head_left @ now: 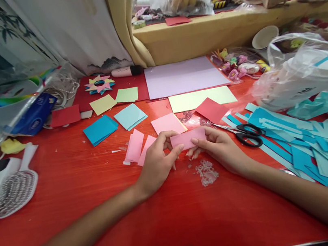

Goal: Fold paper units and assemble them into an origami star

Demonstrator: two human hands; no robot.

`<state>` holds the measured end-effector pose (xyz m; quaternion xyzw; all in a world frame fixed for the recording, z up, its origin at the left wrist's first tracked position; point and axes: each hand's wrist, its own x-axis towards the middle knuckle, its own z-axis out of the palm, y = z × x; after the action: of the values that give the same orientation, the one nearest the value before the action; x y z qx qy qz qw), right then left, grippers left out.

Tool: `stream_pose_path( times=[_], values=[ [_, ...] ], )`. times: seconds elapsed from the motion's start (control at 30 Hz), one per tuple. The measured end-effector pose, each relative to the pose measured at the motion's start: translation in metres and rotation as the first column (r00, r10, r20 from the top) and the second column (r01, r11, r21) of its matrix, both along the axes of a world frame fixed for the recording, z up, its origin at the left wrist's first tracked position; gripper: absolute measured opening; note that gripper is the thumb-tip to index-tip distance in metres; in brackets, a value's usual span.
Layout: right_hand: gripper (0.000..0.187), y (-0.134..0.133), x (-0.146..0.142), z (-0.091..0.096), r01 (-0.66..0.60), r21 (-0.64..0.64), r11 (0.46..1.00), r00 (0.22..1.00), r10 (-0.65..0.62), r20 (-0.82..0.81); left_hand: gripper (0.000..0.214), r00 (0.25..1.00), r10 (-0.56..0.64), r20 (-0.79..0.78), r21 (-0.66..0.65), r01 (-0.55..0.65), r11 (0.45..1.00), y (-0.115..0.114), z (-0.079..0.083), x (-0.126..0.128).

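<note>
A folded pink paper strip is held just above the red table, between both hands. My left hand pinches its left end with thumb and fingers. My right hand grips its right end, fingers curled under it. More pink pieces lie fanned to the left of my left hand, and a pink square lies just behind the strip. Black-handled scissors rest right of my right hand.
Blue squares, light blue squares, yellow-green squares and a red square lie behind. A heap of blue strips fills the right side. A plastic bag, a hairbrush and a paper star sit around the edges.
</note>
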<state>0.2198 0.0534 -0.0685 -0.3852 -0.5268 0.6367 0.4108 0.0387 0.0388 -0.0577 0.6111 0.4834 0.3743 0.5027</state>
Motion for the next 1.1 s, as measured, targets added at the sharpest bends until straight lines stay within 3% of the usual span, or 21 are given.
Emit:
stream_pose_path(
  times=[0.43,0.63,1.1],
  values=[
    [0.018,-0.0015,-0.0019,0.0028,0.026,0.010,1.000,0.999,-0.026,0.031,0.021,1.000,0.017,-0.016,-0.008,-0.017,1.000,0.0007,0.0016,-0.0015],
    [0.037,-0.0025,-0.0039,0.0069,0.012,0.025,1.000,0.999,-0.011,-0.032,0.022,0.999,0.037,0.005,0.000,-0.037,0.999,0.0013,-0.0005,-0.0019],
    [0.029,-0.0014,-0.0017,0.0051,0.018,0.038,0.999,1.000,-0.018,-0.002,0.025,1.000,0.010,0.013,-0.002,-0.010,1.000,0.0013,0.0002,-0.0018]
  ],
)
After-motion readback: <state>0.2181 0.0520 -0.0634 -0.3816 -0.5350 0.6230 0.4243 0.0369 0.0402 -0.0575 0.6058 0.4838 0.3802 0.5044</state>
